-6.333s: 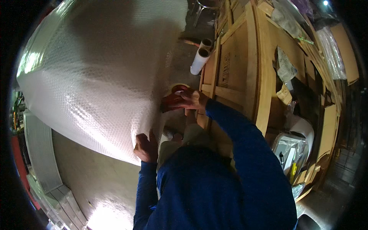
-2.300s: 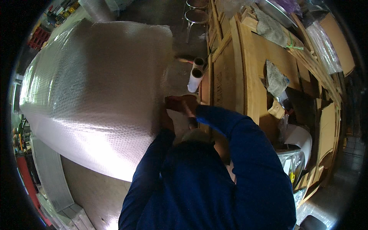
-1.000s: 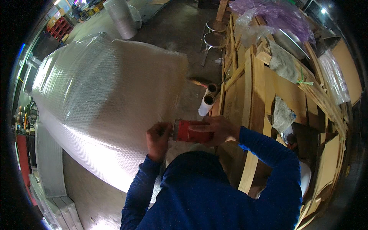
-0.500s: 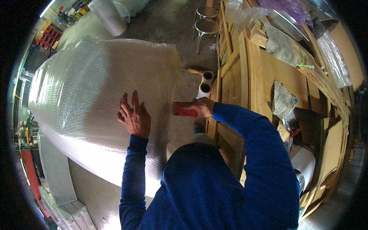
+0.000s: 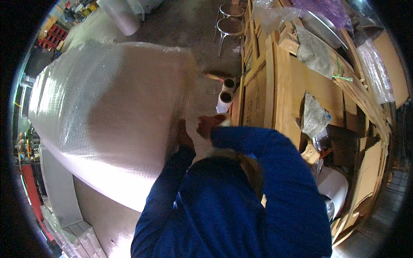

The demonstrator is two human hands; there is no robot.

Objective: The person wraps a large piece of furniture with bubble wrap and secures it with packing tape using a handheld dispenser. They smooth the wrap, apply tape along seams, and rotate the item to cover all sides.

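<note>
A big bulky load in bubble wrap (image 5: pixel 133 94) fills the left and middle of the view. My left hand (image 5: pixel 185 136) is at its right edge, in shadow, with its fingers mostly hidden. Just to the right, over the gap beside the load, my right hand (image 5: pixel 208 125) is closed. A small pale piece (image 5: pixel 225 121) shows at that hand; what it holds is too dark and blurred to name.
White rolls with hollow cores (image 5: pixel 225 97) stand ahead of my right hand. Wooden crating (image 5: pixel 270 81) with cardboard panels runs along the right, with a grey cloth (image 5: pixel 316 115) on it. Round metal stools (image 5: pixel 230 26) and a large wrap roll (image 5: pixel 120 17) stand farther off.
My left hand has moved right and down from the top of the wrap to its edge. My right hand has drawn slightly left; the red block it held no longer shows clearly.
</note>
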